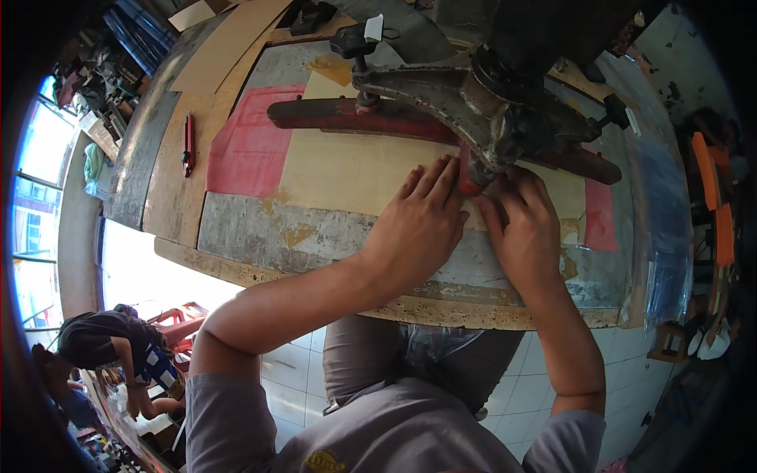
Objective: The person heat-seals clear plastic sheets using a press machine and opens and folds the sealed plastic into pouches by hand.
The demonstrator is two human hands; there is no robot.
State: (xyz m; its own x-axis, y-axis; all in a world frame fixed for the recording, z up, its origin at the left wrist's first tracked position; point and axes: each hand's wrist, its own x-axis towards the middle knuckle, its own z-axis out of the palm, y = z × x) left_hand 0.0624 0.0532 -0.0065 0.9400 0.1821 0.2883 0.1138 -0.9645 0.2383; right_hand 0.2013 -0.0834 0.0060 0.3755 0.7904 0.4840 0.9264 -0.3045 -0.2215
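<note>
My left hand [418, 221] lies palm down on a cream-coloured sheet [355, 169], its fingers stretched beside the red tip of a heavy metal clamp-like machine [493, 118]. On the other side of that tip is my right hand [530, 229], its fingers bent and the thumb apart from them. The machine partly hides the right fingertips, and I see nothing held there. A long dark red bar [355, 118] crosses above the sheet. Red sheet material shows at the left [248, 146], and another red piece [601, 217] shows at the right.
A red utility knife [188, 146] lies on the wooden board to the left. Brown cardboard [225, 47] is at the back left. The worn worktable's front edge [441, 311] runs before me. Clear plastic [669, 236] hangs at the right. Another person [118, 347] bends over at lower left.
</note>
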